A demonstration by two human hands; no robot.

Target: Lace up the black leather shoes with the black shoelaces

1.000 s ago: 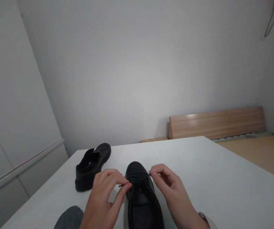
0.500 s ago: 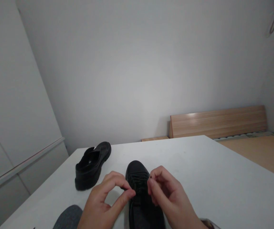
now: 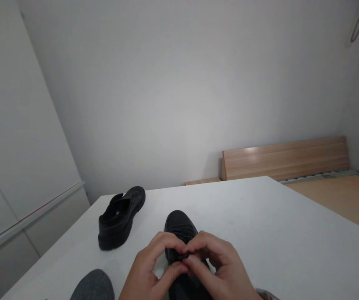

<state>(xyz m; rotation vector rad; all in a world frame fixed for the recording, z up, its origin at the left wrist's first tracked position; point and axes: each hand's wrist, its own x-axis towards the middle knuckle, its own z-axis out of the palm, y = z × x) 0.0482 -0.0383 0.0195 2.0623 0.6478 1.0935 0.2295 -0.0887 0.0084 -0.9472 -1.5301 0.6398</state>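
A black lace-up shoe (image 3: 178, 219) lies on the white table with its toe pointing away from me. Over its lacing, my left hand (image 3: 159, 266) and my right hand (image 3: 215, 262) meet fingertip to fingertip. Thumb and forefinger of each hand pinch a bit of black shoelace (image 3: 184, 257), mostly hidden between the fingers. The hands cover much of the shoe's tongue and opening. To the left of my left hand lies a dark grey insole (image 3: 93, 286), cut off by the lower frame edge.
Another black shoe (image 3: 120, 218) rests at the far left of the white table (image 3: 260, 225). Behind the table are a wooden headboard (image 3: 285, 156) and a tan bed surface (image 3: 338, 198). A white cabinet (image 3: 20, 137) stands at the left.
My hands have come together from either side of the shoe's lacing, and their fingertips now touch. The shoes stay in place.
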